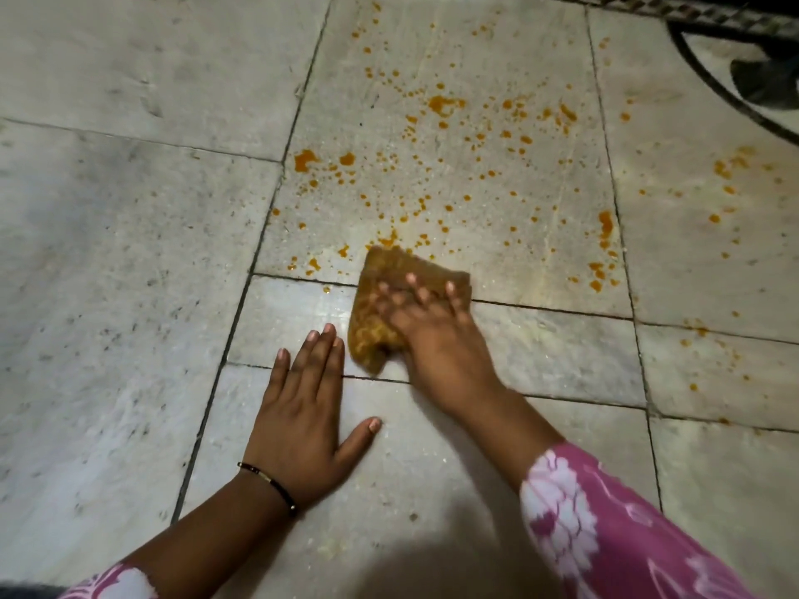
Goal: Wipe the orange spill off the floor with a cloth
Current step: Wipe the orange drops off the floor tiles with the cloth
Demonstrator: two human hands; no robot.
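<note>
on the floor (129, 252), at about 6 o'clock of the spill (432, 166), the cloth (376, 326) lay folded across a tile joint, already stained orange-brown. the right hand (432, 335) pressed down on it with fingers spread and fairly straight, blurred as if mid-stroke. the left hand (302, 408) lay flat on the bare tile at the cloth's 8 o'clock, fingers together and thumb out, holding nothing, its fingertips just beside the cloth's edge.

most of the job looked undone: drops ran from the cloth's far edge up to 12 o'clock, with a second scatter well apart at 3 o'clock.

the main risk seemed to be smearing. the cloth looked soaked, so a further pass could have dragged colour across the pale stone and into the dark joints instead of lifting it; a pale yellowish film already showed at the cloth's 3 o'clock. a wet tile shone near the left hand, so that bracing palm could have slipped. the pink sleeve (605, 525) hung low and could have brushed wet floor on a long reach toward the 3 o'clock patch.
</note>
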